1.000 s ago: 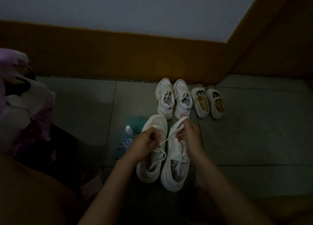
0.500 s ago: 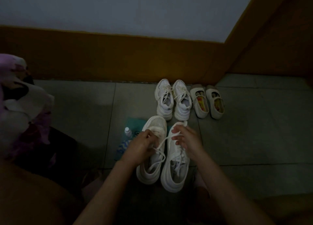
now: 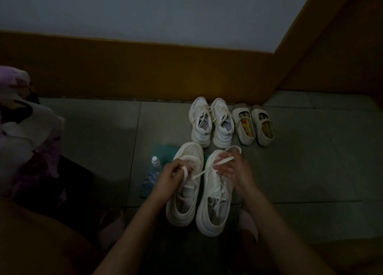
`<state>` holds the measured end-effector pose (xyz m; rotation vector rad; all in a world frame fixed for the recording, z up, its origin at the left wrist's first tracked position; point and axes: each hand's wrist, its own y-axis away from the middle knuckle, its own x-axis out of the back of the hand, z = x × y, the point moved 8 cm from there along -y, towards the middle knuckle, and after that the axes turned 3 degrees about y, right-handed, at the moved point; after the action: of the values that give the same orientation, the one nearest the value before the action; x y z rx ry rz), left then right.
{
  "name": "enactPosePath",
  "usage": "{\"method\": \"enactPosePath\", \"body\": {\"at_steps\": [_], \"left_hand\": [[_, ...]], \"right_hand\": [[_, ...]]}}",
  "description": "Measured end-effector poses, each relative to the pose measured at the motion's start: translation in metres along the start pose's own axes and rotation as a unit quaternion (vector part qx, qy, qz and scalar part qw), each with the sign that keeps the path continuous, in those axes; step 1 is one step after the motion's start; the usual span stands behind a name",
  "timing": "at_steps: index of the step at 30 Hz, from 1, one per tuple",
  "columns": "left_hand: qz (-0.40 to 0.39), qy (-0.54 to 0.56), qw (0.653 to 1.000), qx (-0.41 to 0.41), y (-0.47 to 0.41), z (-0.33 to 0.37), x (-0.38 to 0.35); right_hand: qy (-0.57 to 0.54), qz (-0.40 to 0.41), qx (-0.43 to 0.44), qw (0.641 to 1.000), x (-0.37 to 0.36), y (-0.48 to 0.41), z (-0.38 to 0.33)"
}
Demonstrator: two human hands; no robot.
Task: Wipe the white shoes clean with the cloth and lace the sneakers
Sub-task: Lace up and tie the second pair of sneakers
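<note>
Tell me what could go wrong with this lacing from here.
The lace runs between the left hand and right hand; it could twist or slip free when pulled. The bottle stands just beside the left hand and could get knocked over. In this dim light the sneaker could end up mislaced.

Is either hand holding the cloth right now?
No: the left hand and right hand both hold the lace; the teal cloth lies on the floor.

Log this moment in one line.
phase: lacing | left hand: pinches lace at sneaker | right hand: holds lace end
</note>
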<state>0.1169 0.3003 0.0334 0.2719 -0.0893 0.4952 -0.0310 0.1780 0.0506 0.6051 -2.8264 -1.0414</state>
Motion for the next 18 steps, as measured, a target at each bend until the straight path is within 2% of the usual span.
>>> {"method": "enactPosePath", "body": {"at_steps": [1,3,4,8,12,16,18], "left_hand": [[-0.022,0.002,1.000,0.005,-0.003,0.006,-0.004],[-0.069,-0.061,0.996,0.019,-0.011,0.019,-0.013],[-0.069,-0.089,0.993,0.026,-0.017,0.026,-0.014],[0.028,-0.010,0.996,0.084,-0.046,0.048,0.000],[0.013,0.036,0.991,0.127,-0.065,0.050,-0.006],[0.079,0.122,0.977,0.157,-0.063,0.028,0.002],[0.063,0.071,0.986,0.136,-0.060,0.021,0.002]], "right_hand": [[0.013,-0.001,-0.003,1.000,0.000,0.001,0.000],[0.033,-0.007,-0.005,0.999,-0.003,0.001,0.001],[0.043,-0.013,-0.005,0.999,-0.005,0.001,0.002],[0.042,-0.030,-0.011,0.999,-0.012,0.002,0.008],[-0.007,-0.021,0.005,1.000,-0.013,0.001,0.006],[-0.013,-0.027,0.018,0.999,-0.012,0.003,0.007],[-0.016,-0.037,0.029,0.999,-0.015,0.005,0.005]]}}
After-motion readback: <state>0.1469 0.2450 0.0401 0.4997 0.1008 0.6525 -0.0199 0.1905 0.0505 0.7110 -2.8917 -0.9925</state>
